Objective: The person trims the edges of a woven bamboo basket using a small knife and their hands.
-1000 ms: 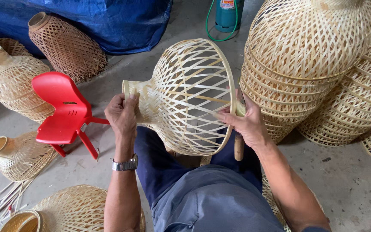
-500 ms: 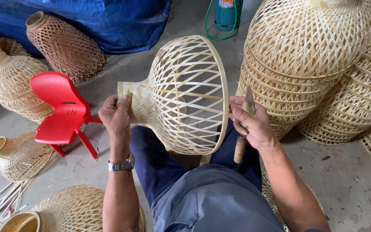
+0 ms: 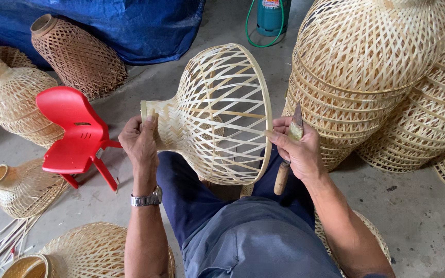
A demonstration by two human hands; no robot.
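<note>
An open-weave bamboo lampshade (image 3: 217, 113) lies sideways over my lap, neck to the left, wide rim to the right. My left hand (image 3: 140, 141) grips the narrow woven neck. My right hand (image 3: 297, 149) holds a knife (image 3: 288, 154) with a wooden handle, blade pointing up, and its fingers touch the wide rim. A metal watch (image 3: 148, 198) is on my left wrist.
A tall stack of woven shades (image 3: 372, 67) stands at the right. A small red plastic chair (image 3: 73, 134) is at the left, with more woven shades (image 3: 11, 98) around it. Loose bamboo strips (image 3: 6, 237) lie on the concrete floor. A blue tarp (image 3: 130, 25) lies behind.
The lampshade has been turned in my hands and its rim faces more to the right. My right hand has shifted up along the rim, with the knife blade now showing above the fingers.
</note>
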